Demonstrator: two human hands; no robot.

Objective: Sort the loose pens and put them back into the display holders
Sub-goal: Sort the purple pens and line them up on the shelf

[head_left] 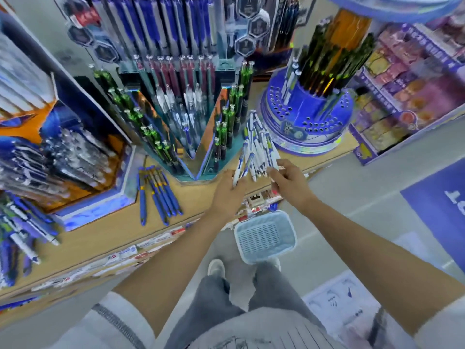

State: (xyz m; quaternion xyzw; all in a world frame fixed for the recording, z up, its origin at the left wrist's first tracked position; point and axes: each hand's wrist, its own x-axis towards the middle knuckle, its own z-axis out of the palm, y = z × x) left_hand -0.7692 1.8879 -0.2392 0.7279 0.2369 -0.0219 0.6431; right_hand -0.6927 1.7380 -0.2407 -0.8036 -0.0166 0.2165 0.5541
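A heap of loose white-and-blue pens (258, 144) lies on the wooden shelf (196, 197) between a teal stepped display holder (191, 122) and a round blue holder (307, 122) with many holes. My left hand (230, 191) pinches one white-and-blue pen (239, 170) at the heap's near left end. At the heap's near right end, my right hand (288, 181) has curled fingers touching the pens. Several loose blue pens (158, 195) lie on the shelf to the left.
A pale blue plastic basket (265, 236) sits on the floor below the shelf edge, by my feet. An orange-and-blue display box (75, 159) of pens stands at the left. More mixed pens (22, 235) lie at the far left. Boxed goods (402, 96) fill the right.
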